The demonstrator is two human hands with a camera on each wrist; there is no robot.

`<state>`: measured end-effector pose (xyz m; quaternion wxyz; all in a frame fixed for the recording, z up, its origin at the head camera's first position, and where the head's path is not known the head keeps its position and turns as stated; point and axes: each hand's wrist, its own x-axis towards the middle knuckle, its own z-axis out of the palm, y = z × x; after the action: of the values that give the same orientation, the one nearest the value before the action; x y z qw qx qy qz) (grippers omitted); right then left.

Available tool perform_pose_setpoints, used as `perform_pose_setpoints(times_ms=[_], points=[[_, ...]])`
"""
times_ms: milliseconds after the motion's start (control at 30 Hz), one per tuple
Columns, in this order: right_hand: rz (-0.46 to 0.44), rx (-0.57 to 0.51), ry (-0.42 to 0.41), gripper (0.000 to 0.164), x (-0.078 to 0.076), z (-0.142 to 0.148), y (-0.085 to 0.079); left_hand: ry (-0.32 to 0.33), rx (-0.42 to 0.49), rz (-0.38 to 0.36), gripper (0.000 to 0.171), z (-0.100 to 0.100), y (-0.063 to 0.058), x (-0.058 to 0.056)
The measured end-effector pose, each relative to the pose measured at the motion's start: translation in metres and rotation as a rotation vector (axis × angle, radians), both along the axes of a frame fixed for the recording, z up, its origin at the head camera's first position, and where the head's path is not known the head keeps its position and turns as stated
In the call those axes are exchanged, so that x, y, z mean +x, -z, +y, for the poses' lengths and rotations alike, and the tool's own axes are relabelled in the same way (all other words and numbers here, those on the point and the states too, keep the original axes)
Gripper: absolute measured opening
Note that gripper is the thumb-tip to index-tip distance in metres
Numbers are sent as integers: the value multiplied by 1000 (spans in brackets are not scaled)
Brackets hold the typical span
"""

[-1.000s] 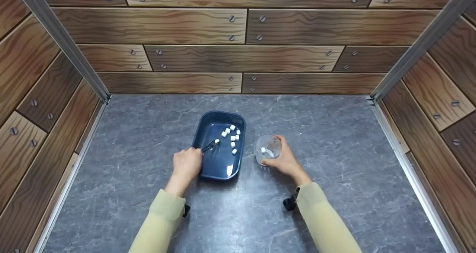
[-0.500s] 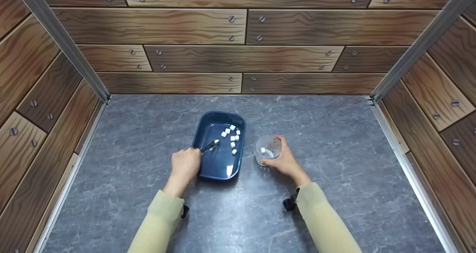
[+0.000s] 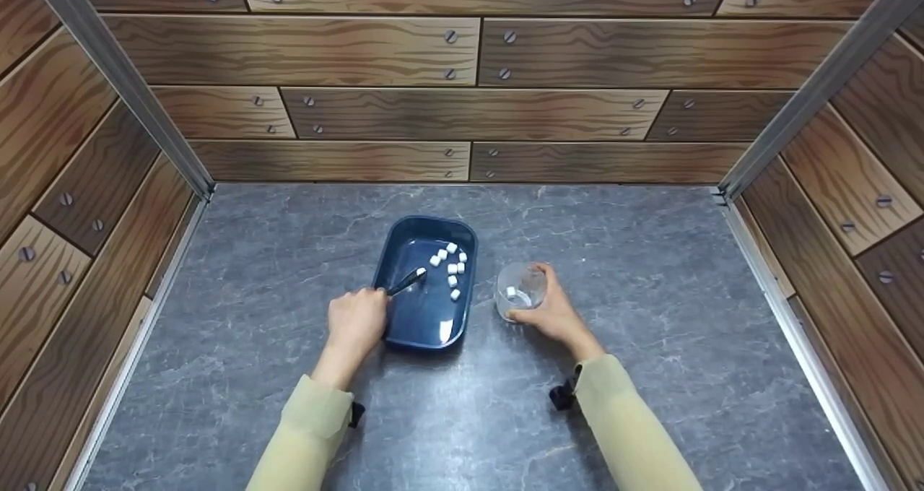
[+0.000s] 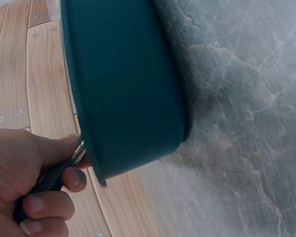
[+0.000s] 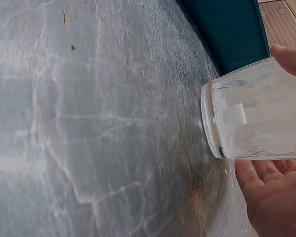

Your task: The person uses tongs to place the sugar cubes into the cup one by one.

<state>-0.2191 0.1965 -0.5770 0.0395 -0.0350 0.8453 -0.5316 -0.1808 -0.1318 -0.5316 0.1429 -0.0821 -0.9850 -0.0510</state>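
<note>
My left hand [image 3: 359,319] grips a pair of black tongs [image 3: 408,281] across the left rim of a blue rectangular tray [image 3: 422,338]. At their tip, inside the tray, is a white cube [image 3: 421,271]. In the left wrist view the fingers curl round the dark handle [image 4: 52,177] beside the tray's outer wall [image 4: 123,98]. My right hand [image 3: 554,310] holds a clear cup [image 3: 521,274] upright on the surface, thumb on one side and fingers on the other. One white cube [image 5: 236,114] lies at the cup's bottom.
Several more white cubes [image 3: 452,268] lie along the tray's right side. The grey marbled tabletop [image 3: 635,260] is bounded by wood-patterned walls [image 3: 375,112] at the back and both sides. Metal strips [image 3: 801,325] run along the side edges.
My left hand has shifted slightly left and toward the body, the tongs' tip staying at nearly the same spot with its cube. The right hand and cup have stayed still.
</note>
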Motion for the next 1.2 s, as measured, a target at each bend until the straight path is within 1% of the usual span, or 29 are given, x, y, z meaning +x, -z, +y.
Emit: perform_pose_setpoints(times_ms=[200,367,500,733,933,1200], points=[[-3,-21,-1,97,0,0,0,2,33,33,24,0,-7,4],[0,-12,2,97,0,-1,1,10,42,60,22,1,-13,9],[6,-16,1,96,0,-1,1,24,43,101,22,3,-18,13],[13,-11,-1,96,0,-1,1,68,63,197,22,8,-25,17],[11,17,4,97,0,0,0,111,75,259,21,19,-33,18],[24,-1,-5,94,0,0,1,177,83,263,20,40,-38,20]])
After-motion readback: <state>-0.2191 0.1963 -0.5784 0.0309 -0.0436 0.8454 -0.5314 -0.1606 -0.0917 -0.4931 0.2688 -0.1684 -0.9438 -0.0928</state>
